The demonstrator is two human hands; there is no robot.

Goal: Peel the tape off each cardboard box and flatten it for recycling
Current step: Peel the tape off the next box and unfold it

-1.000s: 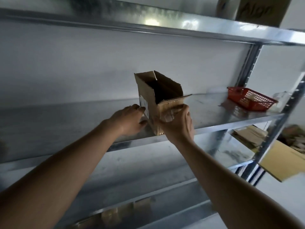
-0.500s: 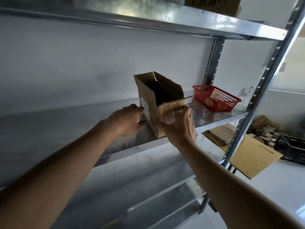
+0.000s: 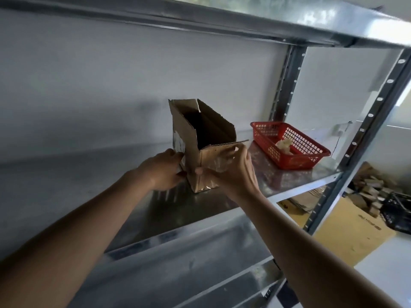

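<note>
Near the front edge of the metal shelf [image 3: 289, 185], the open cardboard box [image 3: 189, 138] stands upright, left hand [image 3: 162, 172] gripping its side, right hand [image 3: 235, 172] pinching clear tape [image 3: 216, 162] on its front, red basket [image 3: 289, 144] well apart rightward.

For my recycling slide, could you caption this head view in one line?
Both hands work an open cardboard box on a metal shelf: left hand steadies, right hand peels clear tape.
</note>
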